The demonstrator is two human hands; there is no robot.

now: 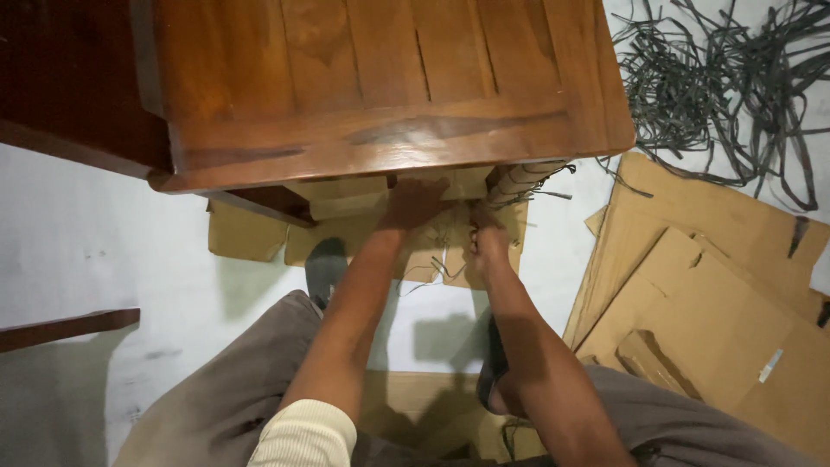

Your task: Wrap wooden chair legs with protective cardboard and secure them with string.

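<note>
Dim indoor light, shadow under table (389, 138), slight softness.

1. My left hand (413, 204) has its fingertips under the table (380, 86) edge at 12 o'clock; I can't tell what they grip.
2. My right hand (484, 238) is shadowed and partly tucked there too; its hold is unclear.
3. The cardboard (363, 233) beneath runs out of sight under the tabletop.
4. The table is cut off at the top edge.
5. The straps (718, 78) at 2 o'clock and flat boxes (709, 294) at 4 o'clock run off the right edge.
</note>
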